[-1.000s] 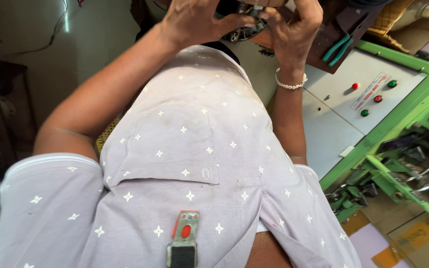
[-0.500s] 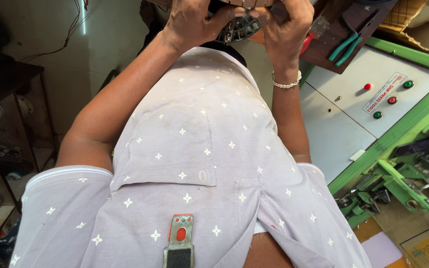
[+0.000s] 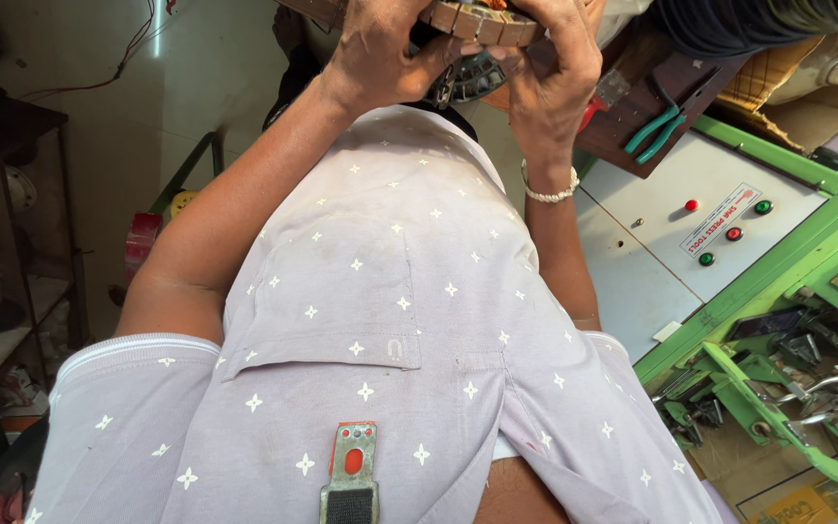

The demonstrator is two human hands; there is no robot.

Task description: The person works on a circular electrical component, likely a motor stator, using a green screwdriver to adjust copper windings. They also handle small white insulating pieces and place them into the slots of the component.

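Both hands are gripping a round motor stator [image 3: 482, 24], a ring of segmented laminations with copper windings, held up near the top edge of the head view, out in front of the person's chest rather than resting on any bench. The left hand [image 3: 380, 49] is closing around the ring's left side, fingers curled over its rim and thumb pressing underneath; the right hand [image 3: 550, 73], wearing a pale beaded bracelet [image 3: 548, 189] on the wrist, is clasping the right side in the same way. The stator is sitting directly between the two palms, its flat face lying roughly crosswise from hand to hand, so neither hand is nearer than the other. Below and to the right, a white control panel [image 3: 671, 243] with red and green buttons is sitting in a green machine frame [image 3: 788, 262], with green-handled pliers [image 3: 657, 131] lying just beyond the panel's far edge.
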